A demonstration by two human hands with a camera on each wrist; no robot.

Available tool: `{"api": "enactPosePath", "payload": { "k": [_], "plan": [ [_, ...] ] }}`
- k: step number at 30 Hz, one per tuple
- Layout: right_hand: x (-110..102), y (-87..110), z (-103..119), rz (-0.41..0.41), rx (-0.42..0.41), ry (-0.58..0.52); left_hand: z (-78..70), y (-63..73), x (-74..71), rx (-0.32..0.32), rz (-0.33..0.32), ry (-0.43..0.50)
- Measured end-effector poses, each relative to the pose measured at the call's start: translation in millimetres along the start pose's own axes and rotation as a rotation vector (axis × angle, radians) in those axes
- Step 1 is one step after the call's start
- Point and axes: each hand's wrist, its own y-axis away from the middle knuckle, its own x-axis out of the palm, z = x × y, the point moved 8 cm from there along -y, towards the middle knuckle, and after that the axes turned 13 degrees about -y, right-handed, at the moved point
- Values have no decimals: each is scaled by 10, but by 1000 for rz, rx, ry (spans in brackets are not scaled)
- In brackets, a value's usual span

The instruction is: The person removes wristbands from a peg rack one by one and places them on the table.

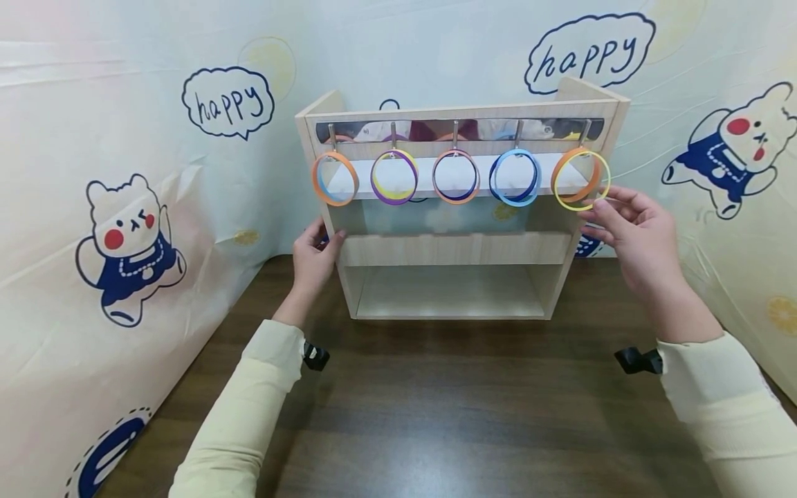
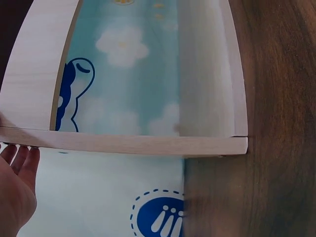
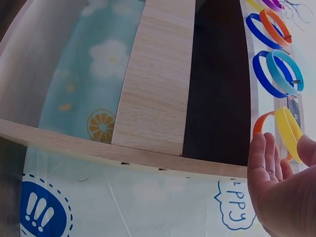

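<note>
A light wooden shelf (image 1: 457,250) stands on the table, with a strip of metal hooks along its top front. My left hand (image 1: 315,257) grips the shelf's left side panel, thumb at the front edge and fingers along the outer face. On the rightmost hook hang a yellow wristband (image 1: 556,181) and, behind it, an orange wristband (image 1: 596,173). With thumb and fingers, my right hand (image 1: 641,235) pinches the yellow wristband at its lower right; in the right wrist view the thumb overlaps the edge of that yellow band (image 3: 286,131).
Paired wristbands hang on the other hooks: orange and light blue (image 1: 335,202), purple and yellow (image 1: 394,201), orange and dark blue (image 1: 456,200), light and dark blue (image 1: 514,203). A printed cloth (image 1: 236,207) surrounds the dark wooden table (image 1: 436,401).
</note>
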Motion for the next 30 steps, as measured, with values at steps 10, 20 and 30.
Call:
{"api": "enactPosePath", "payload": {
  "k": [10, 20, 30],
  "plan": [
    [-5, -3, -14, -13, 23, -47, 31, 34, -5, -44, -32, 28],
    [-5, -1, -16, -11, 66, -125, 79, 42, 1, -78, -46, 71],
    [1, -24, 22, -21, 100, -254, 65, 49, -8, -77, -47, 78]
  ]
}}
